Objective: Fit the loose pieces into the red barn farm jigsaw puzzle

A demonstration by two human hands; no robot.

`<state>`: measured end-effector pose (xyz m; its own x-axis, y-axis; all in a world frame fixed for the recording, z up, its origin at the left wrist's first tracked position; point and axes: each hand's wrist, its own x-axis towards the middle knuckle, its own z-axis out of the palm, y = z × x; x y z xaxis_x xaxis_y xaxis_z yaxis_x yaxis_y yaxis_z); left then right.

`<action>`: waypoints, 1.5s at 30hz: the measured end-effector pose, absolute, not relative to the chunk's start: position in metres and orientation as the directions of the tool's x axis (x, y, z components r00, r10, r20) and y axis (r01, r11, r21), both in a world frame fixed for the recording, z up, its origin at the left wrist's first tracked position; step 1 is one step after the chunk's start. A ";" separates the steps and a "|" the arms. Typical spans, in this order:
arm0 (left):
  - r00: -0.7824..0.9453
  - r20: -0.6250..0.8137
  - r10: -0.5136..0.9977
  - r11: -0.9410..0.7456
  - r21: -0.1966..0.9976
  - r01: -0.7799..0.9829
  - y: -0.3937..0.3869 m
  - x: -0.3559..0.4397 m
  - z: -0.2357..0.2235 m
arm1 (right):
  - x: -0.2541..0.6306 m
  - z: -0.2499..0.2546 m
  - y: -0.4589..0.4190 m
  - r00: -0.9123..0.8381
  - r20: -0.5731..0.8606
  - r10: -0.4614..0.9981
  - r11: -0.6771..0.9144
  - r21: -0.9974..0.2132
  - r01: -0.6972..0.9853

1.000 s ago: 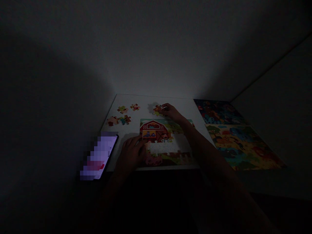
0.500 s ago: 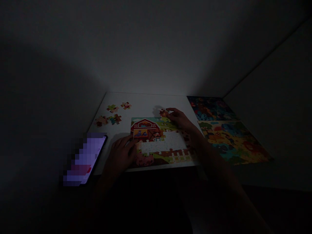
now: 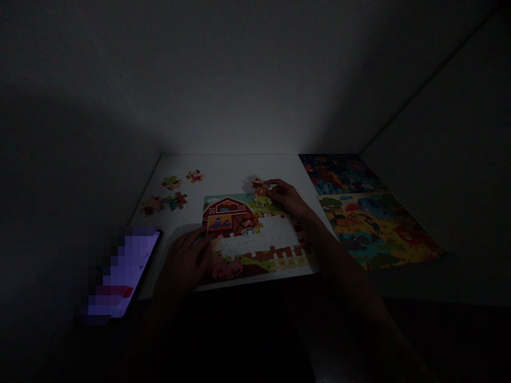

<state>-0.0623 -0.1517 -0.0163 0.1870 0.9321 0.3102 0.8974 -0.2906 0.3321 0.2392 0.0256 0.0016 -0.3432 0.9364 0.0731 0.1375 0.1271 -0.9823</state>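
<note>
Right hand [image 3: 288, 199], fingers [image 3: 273, 186] pinching a jigsaw piece [image 3: 258, 186], left hand [image 3: 186, 261], fingers [image 3: 198, 240] spread on barn puzzle [image 3: 255, 250]

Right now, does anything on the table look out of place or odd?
The farm jigsaw puzzle has a bare white gap in its middle, unfilled, while loose pieces lie off to its left on the table.

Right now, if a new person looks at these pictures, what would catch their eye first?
In the dim room, the glowing phone at the left edge of the white table stands out first, its screen blurred. Next comes the red barn of the farm jigsaw puzzle at the table's front, with a pale unfilled gap beside it. To the right lies a bright animal puzzle.
</note>
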 end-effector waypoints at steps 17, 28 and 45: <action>0.163 0.338 0.927 -0.278 0.326 0.904 -0.156 -0.058 -0.018 | 0.238 0.002 0.028 -0.037 0.116 0.993 0.122 -0.944 0.307; 0.158 0.347 0.924 -0.279 0.333 0.901 -0.158 -0.056 -0.017 | 0.250 0.002 0.034 0.264 0.155 0.952 0.034 -0.910 0.414; 0.150 0.299 0.942 -0.261 0.377 0.889 -0.159 -0.054 -0.011 | 0.278 -0.030 0.054 0.206 0.197 0.958 0.038 -0.805 0.592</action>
<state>-0.0544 -0.1590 -0.0110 0.1500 0.9424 0.2991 0.8887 -0.2611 0.3769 0.2776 0.0538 -0.0301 0.2063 0.9585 0.1968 0.5921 0.0379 -0.8050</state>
